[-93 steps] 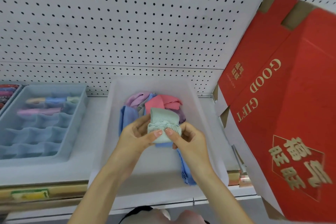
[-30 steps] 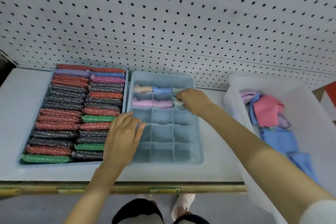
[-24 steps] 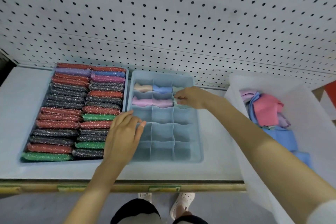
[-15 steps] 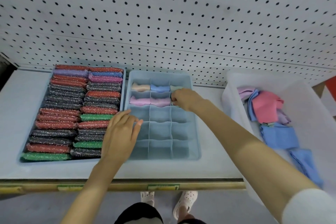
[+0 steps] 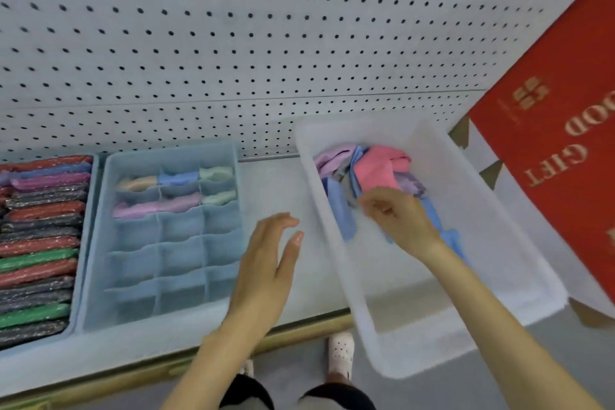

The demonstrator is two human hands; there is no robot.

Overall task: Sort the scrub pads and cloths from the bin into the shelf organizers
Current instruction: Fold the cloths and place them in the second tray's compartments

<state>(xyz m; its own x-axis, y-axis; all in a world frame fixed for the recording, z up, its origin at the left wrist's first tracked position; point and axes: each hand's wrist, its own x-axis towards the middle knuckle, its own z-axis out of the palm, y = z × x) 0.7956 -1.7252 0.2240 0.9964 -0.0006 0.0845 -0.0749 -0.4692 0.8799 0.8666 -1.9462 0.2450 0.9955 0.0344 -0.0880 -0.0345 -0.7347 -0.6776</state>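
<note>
Right grip: the right hand (image 5: 396,216) is reaching palm down into the bin (image 5: 432,326), its fingers (image 5: 371,206) curling onto the cloths (image 5: 376,170). Blur is hiding whether they are pinching any, so I cannot tell.
Left grip: the left hand (image 5: 269,263) is hovering flat and relaxed, fingers straight and thumb apart, holding nothing.
Left hand's place: it is hanging over the shelf (image 5: 266,183), between the organizer (image 5: 159,318) and the bin, touching neither.
Arms: both forearms are coming up from the bottom edge, and the right one is crossing over the bin's near wall.
Cloths: they are lying loose in a heap at the bin's far end. One pink, one lilac, one purple and at least two blue are showing, with some blue running under the right hand.
Bin: one, translucent white, is sitting skewed with its near end overhanging the shelf edge.
Organizer: one, blue, three cells wide, is holding rolls (image 5: 156,206) in its two rear rows.
Rolls: five are showing. Peach, blue and mint are sitting in the back row, and a lilac length spanning two cells and a mint one are sitting in the next.
Pads (image 5: 40,243): glittery red, green, dark, purple and blue ones are standing on edge, packed in a tray (image 5: 89,203) just left of the organizer. The frame is cutting them off, so I cannot count them.
Surround: a pegboard (image 5: 233,43) is standing behind, one red box (image 5: 549,160) is leaning right of the bin, and a white shoe (image 5: 341,353) is showing below the shelf edge.
</note>
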